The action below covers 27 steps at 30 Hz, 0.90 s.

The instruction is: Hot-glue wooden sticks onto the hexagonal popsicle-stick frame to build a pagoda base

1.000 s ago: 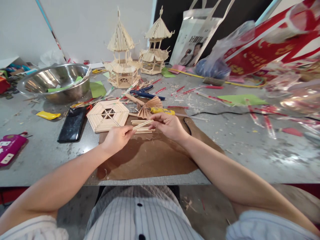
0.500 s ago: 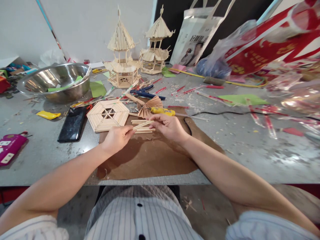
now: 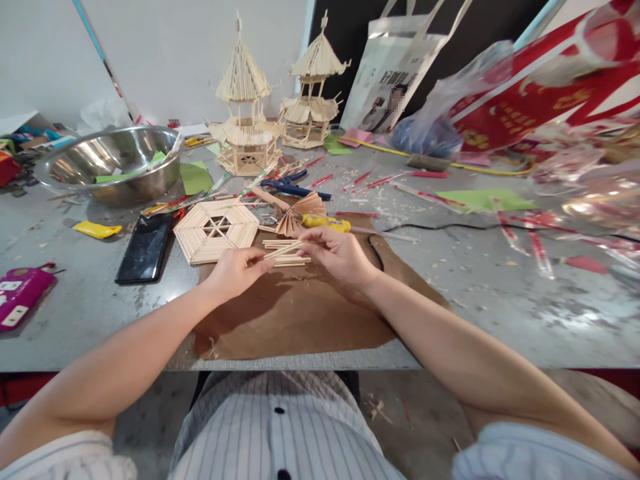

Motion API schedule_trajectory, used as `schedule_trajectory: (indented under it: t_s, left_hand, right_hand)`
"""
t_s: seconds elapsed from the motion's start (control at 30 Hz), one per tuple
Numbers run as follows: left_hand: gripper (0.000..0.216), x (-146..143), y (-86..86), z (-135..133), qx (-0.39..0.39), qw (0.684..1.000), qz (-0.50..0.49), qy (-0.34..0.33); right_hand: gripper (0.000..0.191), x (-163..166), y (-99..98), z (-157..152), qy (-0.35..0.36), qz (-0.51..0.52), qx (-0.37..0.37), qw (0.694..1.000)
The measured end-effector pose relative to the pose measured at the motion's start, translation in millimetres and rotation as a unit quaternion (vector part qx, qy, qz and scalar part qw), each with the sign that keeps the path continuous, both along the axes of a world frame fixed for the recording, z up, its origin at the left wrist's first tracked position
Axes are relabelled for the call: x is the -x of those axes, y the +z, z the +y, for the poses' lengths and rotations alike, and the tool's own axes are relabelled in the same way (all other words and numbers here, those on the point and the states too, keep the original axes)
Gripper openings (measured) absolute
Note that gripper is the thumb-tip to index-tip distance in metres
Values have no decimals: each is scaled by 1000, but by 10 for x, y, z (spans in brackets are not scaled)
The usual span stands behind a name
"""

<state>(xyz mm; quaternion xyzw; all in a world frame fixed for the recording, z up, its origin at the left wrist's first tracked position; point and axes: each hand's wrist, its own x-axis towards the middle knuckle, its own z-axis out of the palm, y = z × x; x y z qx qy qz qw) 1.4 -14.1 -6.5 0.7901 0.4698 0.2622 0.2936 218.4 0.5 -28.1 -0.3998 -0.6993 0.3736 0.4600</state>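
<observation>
Thin pale wooden sticks (image 3: 283,251) are held at a slant between my two hands. My left hand (image 3: 235,272) pinches their left end between thumb and fingers. My right hand (image 3: 341,256) is closed on the other end. How many sticks are held I cannot tell. Just behind and below them, more loose sticks (image 3: 295,262) lie in a row on a brown sheet (image 3: 300,313). A flat hexagonal stick panel (image 3: 193,243) with an open spoked centre lies beside my left hand. Beyond my right hand is a yellow-handled tool (image 3: 325,222), next to a pleated brown fan piece (image 3: 303,212).
Two stick pagoda models (image 3: 243,80) stand at the back. Left are a metal bowl (image 3: 55,163), a black phone (image 3: 143,250), a yellow cutter (image 3: 97,230) and a purple case (image 3: 23,297). Blue pliers (image 3: 300,189) lie mid-table; a black cable (image 3: 450,227) and red bags are right.
My left hand has shifted slightly along the sticks, and its thumb now reaches further right. My right hand has barely moved.
</observation>
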Motion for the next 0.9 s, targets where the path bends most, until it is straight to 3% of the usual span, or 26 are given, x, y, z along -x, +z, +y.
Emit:
schedule_trajectory:
  t_s: [0.1,0.2,0.27,0.37,0.47,0.57,0.7,0.9]
  left_hand:
    - [38,8,10,34,153,982,-106,-2]
    - [33,0,31,41,259,948,-184,3]
    - [29,-10,48,36,290,936,-200,5]
    - [27,-19,58,27,277,942,-192,2]
    - [32,-12,38,20,195,971,-141,-6]
    - [33,3,-6,11,8,999,-50,3]
    - [35,20,-67,-3,-230,972,35,-9]
    - [23,12,-82,-34,-318,944,89,-10]
  right_hand:
    - [25,0,-8,8,6,12,-7,1000]
    - [24,9,6,3,12,23,-12,1000]
    - [24,14,17,-1,13,25,-10,1000]
    - [25,12,23,0,11,20,-5,1000]
    - [25,1,8,9,8,16,-7,1000]
    - [24,-8,-16,18,4,5,-14,1000]
    - [22,7,-18,-4,2,-17,-32,999]
    - [18,83,4,-93,-4,-101,-109,989]
